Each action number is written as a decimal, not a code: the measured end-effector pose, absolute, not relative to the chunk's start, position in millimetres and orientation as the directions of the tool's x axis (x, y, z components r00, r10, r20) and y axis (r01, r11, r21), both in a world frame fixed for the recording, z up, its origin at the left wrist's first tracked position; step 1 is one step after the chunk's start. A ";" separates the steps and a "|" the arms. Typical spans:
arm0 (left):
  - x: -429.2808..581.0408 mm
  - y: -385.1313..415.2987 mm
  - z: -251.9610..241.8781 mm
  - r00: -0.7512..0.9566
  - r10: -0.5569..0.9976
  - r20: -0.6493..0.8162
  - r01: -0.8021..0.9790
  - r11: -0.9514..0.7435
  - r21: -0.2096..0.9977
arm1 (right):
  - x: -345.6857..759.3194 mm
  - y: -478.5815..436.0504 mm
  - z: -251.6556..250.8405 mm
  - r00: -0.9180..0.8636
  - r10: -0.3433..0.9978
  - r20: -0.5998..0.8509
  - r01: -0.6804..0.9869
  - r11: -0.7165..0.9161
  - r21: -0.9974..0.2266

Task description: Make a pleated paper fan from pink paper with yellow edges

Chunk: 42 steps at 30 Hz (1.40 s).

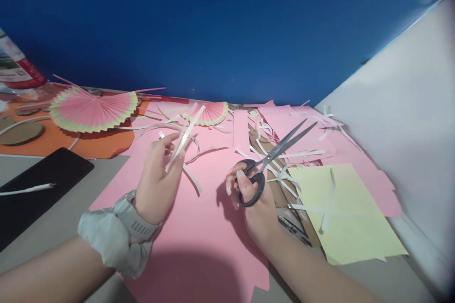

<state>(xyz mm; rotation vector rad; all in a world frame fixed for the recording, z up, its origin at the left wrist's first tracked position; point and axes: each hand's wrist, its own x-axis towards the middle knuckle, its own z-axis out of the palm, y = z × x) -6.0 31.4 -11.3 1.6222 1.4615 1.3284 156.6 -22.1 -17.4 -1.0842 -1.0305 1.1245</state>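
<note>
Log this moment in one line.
left hand: holds pale paper strip | right hand: holds scissors, blades slightly apart | pink sheet: below

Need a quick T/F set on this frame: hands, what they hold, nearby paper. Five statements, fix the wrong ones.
1. The right hand holds the scissors. True.
2. The scissors are fully shut. False: their blades stand partly open, tips apart.
3. The left hand holds a thin white strip. True.
4. Both wrists are bare. False: the left one has a grey strap and a pale cloth scrunchie.
5. Every sheet of paper in view is pink. False: a pale yellow sheet lies toward the right of the picture.
</note>
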 end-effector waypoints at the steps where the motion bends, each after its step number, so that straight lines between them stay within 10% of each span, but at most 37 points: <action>1: -7.1 31.8 -12.9 -0.098 0.948 0.302 0.405 -0.239 0.882 | 156.3 -22.1 -17.3 0.135 0.989 0.067 -0.164 0.089 -0.982; 26: -6.3 29.4 -21.0 0.206 0.937 0.283 0.465 -0.349 0.814 | 155.7 -24.7 -7.7 0.064 0.998 -0.004 -0.118 0.003 -0.993; 42: -7.0 30.9 -9.3 0.000 0.971 0.240 0.307 -0.228 0.924 | 154.9 -25.0 -9.6 0.060 0.998 -0.001 -0.162 0.009 -0.987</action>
